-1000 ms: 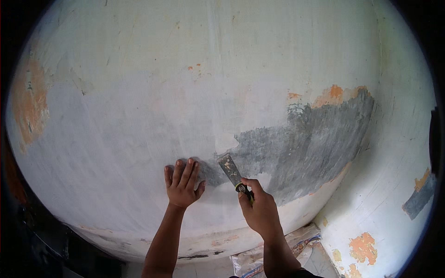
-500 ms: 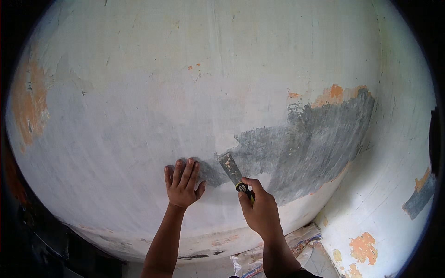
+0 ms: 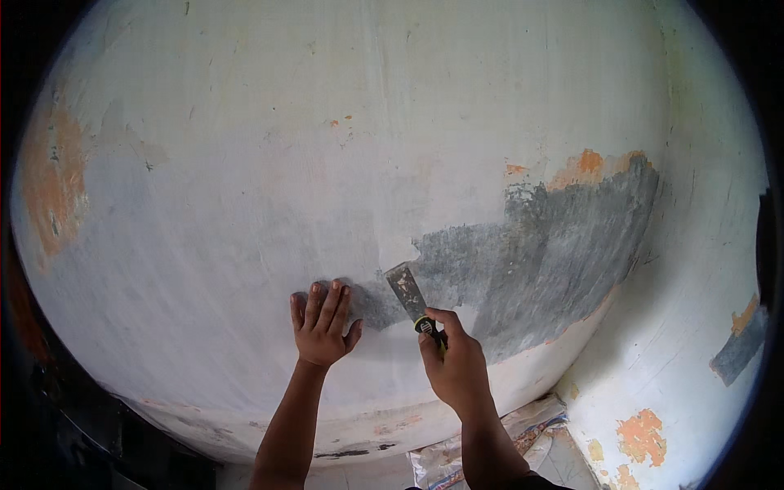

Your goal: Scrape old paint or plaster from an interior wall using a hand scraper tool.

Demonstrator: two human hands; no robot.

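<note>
My right hand (image 3: pixel 454 353) is wrapped round the dark and yellow-green handle of a putty knife (image 3: pixel 407 292). Its flat metal blade carries pale specks and points up and to the left, the tip at the wall's whitish coat beside a bared grey patch (image 3: pixel 531 253). To the left, my left hand (image 3: pixel 323 327) lies flat on the wall (image 3: pixel 237 212) with fingers spread and holds nothing. A smaller grey area shows between that hand and the blade. Whether the blade's edge presses on the wall is hard to tell.
Orange patches (image 3: pixel 54 184) show at the wall's far left and above the grey patch. A side wall (image 3: pixel 694 269) meets this one at the right, with peeled orange spots (image 3: pixel 641 435). A crumpled sack (image 3: pixel 441 464) lies on the floor below. Dark objects (image 3: pixel 131 445) stand at lower left.
The putty knife's tip has shifted slightly upward, together with my right hand. My left hand stays in place on the wall.
</note>
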